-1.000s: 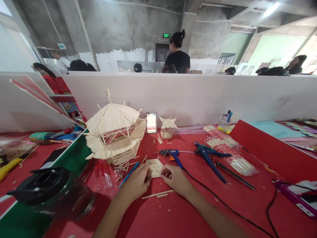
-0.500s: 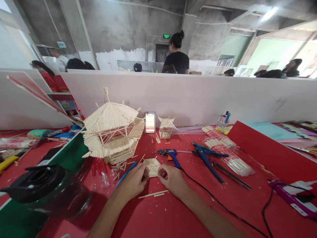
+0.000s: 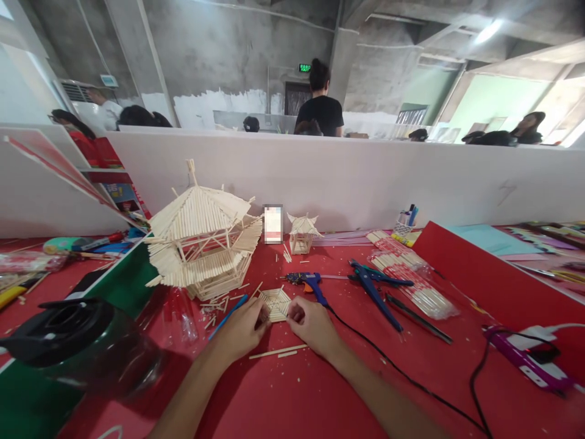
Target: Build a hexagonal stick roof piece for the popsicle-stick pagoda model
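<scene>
On the red table [image 3: 286, 405], a hexagonal stick panel [image 3: 276, 306] lay just to the near left of the glue gun [image 3: 312, 282]. The person's left hand [image 3: 247, 322], fingers half curled, was at the panel's side farther from the glue gun; the right hand [image 3: 312, 321], loosely curled, was at the nearer side. Whether either gripped it could not be told. A smaller pavilion [image 3: 303, 230] stood behind the glue gun.
</scene>
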The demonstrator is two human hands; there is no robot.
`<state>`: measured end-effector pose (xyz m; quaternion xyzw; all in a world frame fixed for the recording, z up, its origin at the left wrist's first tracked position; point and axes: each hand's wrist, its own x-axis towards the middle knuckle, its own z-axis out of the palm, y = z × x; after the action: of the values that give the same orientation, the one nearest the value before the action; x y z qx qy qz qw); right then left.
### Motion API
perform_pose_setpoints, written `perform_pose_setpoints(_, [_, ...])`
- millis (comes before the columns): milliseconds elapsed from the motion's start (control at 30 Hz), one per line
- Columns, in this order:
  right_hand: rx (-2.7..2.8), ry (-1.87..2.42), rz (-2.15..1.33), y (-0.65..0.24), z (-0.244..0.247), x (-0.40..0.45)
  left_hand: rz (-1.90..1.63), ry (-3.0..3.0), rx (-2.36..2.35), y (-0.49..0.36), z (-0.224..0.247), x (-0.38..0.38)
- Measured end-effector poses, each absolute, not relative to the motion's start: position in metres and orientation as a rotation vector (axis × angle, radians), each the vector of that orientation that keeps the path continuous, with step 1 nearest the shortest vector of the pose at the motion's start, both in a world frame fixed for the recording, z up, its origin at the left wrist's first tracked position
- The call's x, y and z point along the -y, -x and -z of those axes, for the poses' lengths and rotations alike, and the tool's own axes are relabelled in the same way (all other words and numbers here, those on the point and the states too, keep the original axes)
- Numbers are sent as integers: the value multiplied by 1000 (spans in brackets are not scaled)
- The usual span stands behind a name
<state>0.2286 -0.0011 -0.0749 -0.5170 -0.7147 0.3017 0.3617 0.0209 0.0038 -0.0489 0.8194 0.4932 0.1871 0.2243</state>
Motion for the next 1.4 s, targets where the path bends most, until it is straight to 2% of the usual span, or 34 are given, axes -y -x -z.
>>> perform_pose_setpoints(500, [1799, 1327, -900, -229, 74, -5, -493, -2292, -1408, -25, 49, -4])
perform_pose_setpoints(1200, [1851, 1361, -838, -229, 65, 0, -550, -2220, -1226, -13, 49, -5])
perform_pose_setpoints(1400, [1849, 1340, -869, -229, 68, -2, -510, -2204, -1317, -19, 44, -3])
